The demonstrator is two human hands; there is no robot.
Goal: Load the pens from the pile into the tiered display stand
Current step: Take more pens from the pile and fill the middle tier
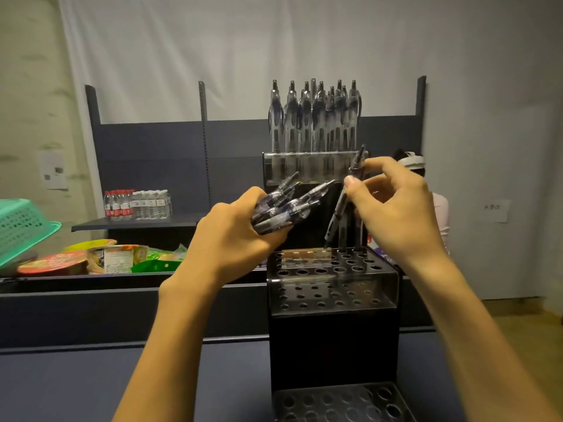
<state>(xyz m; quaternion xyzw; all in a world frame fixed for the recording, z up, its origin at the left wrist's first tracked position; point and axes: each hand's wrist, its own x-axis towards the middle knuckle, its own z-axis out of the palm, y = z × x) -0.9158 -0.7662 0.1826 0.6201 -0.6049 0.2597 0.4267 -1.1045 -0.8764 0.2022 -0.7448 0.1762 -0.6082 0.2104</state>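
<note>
1. My left hand (pixel 234 236) grips a bundle of pens (pixel 283 205), about five.
2. My right hand (pixel 393 208) pinches one pen (pixel 341 208), tip at the middle tier's back row.
3. The display stand (pixel 333 287) shows three tiers; the top tier holds roughly a dozen upright pens (pixel 313 117).
4. Two more pens stand in the middle tier's rear holes.

A dark blue-grey worktop (pixel 76 388) carries the black tiered display stand (pixel 333 339), which stands upright on its right part. Behind the worktop runs a long dark shelf tray (pixel 91 283) holding snack packets (pixel 122 257) and a red-lidded bowl (pixel 53 263). A green plastic basket (pixel 21 226) sits tilted at its left end. Farther back, a small shelf (pixel 134 223) bears a row of water bottles (pixel 137 205).
</note>
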